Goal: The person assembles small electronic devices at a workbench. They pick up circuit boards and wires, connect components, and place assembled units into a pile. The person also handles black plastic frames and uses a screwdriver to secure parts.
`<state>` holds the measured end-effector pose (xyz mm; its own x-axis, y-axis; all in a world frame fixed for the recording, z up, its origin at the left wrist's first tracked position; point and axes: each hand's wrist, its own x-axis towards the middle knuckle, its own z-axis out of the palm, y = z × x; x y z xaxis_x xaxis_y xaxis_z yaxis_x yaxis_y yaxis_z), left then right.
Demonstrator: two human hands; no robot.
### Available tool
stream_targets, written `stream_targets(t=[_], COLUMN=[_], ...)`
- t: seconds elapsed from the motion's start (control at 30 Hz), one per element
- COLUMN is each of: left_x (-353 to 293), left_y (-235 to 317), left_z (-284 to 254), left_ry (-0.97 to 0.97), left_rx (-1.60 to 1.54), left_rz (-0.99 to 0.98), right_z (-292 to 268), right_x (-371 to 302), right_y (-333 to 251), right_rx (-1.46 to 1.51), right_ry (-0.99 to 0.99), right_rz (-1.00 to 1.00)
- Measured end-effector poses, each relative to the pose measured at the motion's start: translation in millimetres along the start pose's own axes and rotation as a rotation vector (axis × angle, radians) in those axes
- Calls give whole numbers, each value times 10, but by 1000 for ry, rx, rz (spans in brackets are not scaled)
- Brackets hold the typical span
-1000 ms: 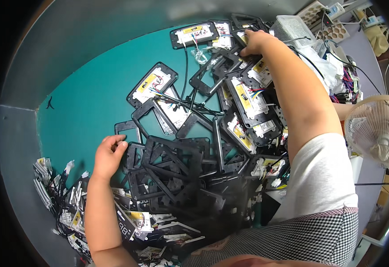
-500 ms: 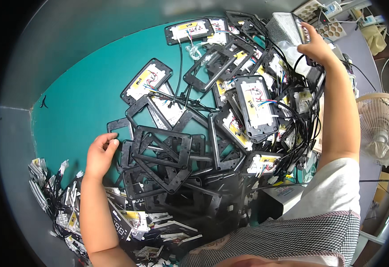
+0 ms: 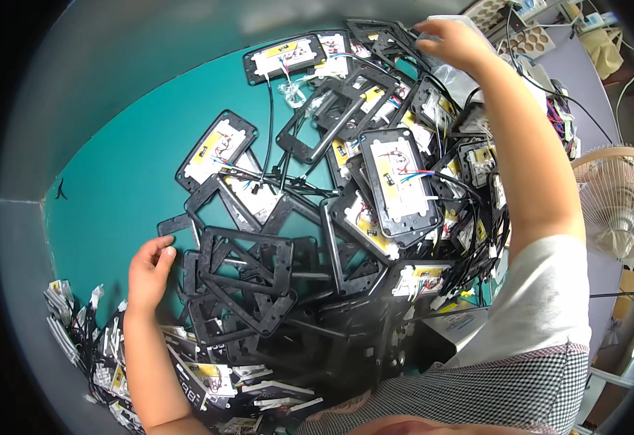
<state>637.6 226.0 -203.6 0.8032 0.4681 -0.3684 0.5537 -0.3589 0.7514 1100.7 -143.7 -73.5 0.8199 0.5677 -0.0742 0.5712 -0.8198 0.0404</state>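
Two hands: left hand point(image 3: 148, 267) rests open on black frames point(image 3: 248, 279); right hand point(image 3: 453, 42) grip unclear.

Just one view here, a fisheye cam on the person's head, looking steeply down at the teal table point(image 3: 114, 181) from close up. Both forearms come in from the bottom edge, shirt right below. Edges bend hard, and a fan point(image 3: 622, 196) sneaks in at far right.
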Motion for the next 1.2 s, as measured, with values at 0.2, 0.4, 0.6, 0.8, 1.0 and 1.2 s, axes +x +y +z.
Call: stream_targets(t=[0.2, 0.4, 0.6, 0.8, 1.0, 1.2], left_x=[-14, 35, 6, 7, -27, -54], left_y=[36, 7, -7, -9, 48, 116], left_z=[0, 2, 6, 23, -4, -64], left_ry=[24, 0, 36, 57, 26, 43], left_rx=[16, -62, -41, -19, -27, -24], left_rz=[-45, -96, -85, -60, -59, 31], right_z=[806, 1158, 1012, 1009, 759, -164], right_x=[629, 801, 854, 735, 618, -234], right_y=[-203, 31, 46, 29, 166, -768], right_rx=[-339, -376, -53, -91, 150, 833], right_ry=[-109, -44, -192, -98, 409, 415], right_rz=[218, 256, -85, 1, 300, 55])
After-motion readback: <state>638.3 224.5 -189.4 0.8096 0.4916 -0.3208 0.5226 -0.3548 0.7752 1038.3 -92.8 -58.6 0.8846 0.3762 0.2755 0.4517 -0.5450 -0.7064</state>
